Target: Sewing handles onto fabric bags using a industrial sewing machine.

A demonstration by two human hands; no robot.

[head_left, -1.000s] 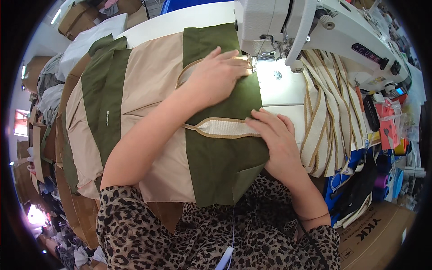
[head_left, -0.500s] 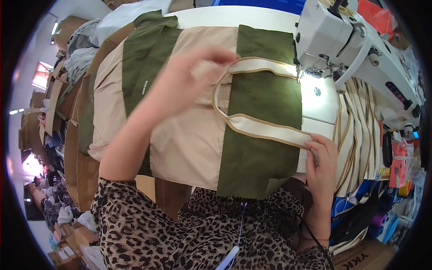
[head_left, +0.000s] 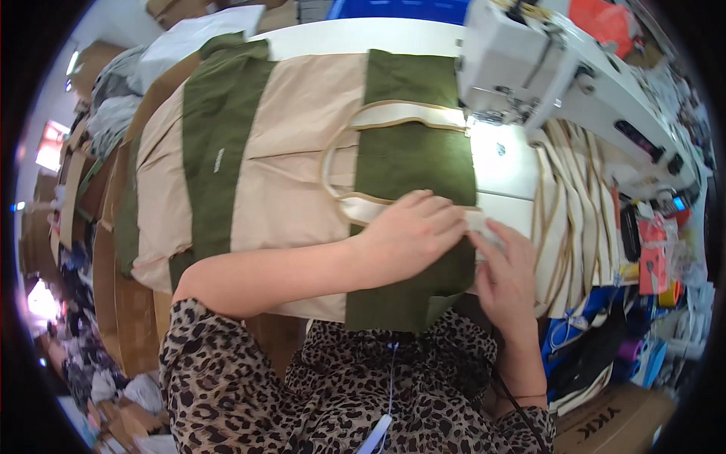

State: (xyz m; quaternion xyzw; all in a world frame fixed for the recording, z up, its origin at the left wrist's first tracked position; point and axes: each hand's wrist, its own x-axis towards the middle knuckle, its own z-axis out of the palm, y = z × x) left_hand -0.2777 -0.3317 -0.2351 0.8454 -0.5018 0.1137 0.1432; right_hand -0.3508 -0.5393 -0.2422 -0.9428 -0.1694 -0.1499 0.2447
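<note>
A wide fabric panel (head_left: 295,174) in beige and olive green bands lies flat over the white table. On its right green band rests a looped cream webbing strap (head_left: 412,113) with tan edges; its upper end runs under the head of a white sewing machine (head_left: 514,64). My left hand (head_left: 416,231) lies over the strap's lower arm, fingers bent round it near the free end. Beside it, my right hand (head_left: 505,265) pinches that free end at the panel's right edge. My left hand covers part of the strap.
Several cream straps with tan edges (head_left: 567,219) hang in a bundle right of the machine. A blue bin (head_left: 401,10) stands behind the table. Cardboard boxes (head_left: 125,303) and grey bundles (head_left: 113,106) crowd the left; another carton (head_left: 616,420) is at lower right.
My left hand has come down and right from the strap's upper bend to its lower arm, next to my right hand. The right hand still holds the free end. The whole view has shifted slightly.
</note>
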